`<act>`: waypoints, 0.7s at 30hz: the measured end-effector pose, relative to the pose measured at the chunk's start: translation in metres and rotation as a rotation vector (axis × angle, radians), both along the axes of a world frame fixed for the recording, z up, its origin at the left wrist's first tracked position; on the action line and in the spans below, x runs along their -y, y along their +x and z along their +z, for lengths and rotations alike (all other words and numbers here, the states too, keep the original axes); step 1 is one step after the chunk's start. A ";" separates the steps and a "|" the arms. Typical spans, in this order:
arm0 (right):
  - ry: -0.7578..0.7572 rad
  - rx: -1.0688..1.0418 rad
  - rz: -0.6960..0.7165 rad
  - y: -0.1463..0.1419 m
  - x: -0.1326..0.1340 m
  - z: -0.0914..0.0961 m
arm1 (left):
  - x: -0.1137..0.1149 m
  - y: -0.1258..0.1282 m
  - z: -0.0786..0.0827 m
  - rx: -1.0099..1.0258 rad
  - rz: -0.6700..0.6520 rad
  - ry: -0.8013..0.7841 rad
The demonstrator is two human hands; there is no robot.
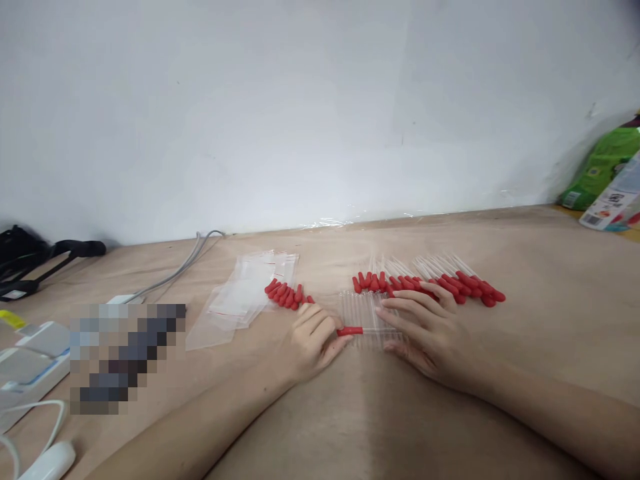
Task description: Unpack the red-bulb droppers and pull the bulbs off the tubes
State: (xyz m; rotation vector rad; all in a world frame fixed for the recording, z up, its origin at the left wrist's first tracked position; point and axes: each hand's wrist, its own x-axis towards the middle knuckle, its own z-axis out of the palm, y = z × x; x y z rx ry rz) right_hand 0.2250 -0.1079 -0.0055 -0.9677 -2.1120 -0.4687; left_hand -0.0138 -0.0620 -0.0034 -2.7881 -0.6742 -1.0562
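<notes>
My left hand (315,339) pinches a red rubber dropper bulb (351,331) between thumb and fingers. The bulb's right end meets a clear glass tube (377,331), lying sideways. On that tube my right hand (430,333) closes its thumb and fingertips, which partly hide it. Under and behind it, several loose clear tubes (357,308) lie side by side. Several loose red bulbs (286,295) are heaped just beyond my left hand. Past my right hand lies a row of droppers (463,283), red bulbs toward me and thin tubes pointing away.
Clear zip bags (240,293) are spread left of the bulbs. Farther left are a blurred-out item (130,353), a white power strip (35,363), grey cables (185,270) and a black strap-like object (55,260). Green packaging (600,167) stands at the far right by the wall.
</notes>
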 end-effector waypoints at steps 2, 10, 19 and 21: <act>-0.014 -0.043 0.022 -0.004 -0.003 -0.002 | 0.002 0.001 0.000 0.015 -0.009 0.006; -0.045 -0.102 0.057 -0.008 -0.003 -0.004 | 0.007 0.019 0.013 -0.031 -0.081 0.045; -0.083 -0.030 0.126 -0.009 -0.002 0.001 | 0.006 0.025 0.012 0.031 -0.082 0.128; -0.079 -0.031 0.154 -0.009 -0.003 0.000 | 0.007 0.024 0.012 0.001 -0.061 0.122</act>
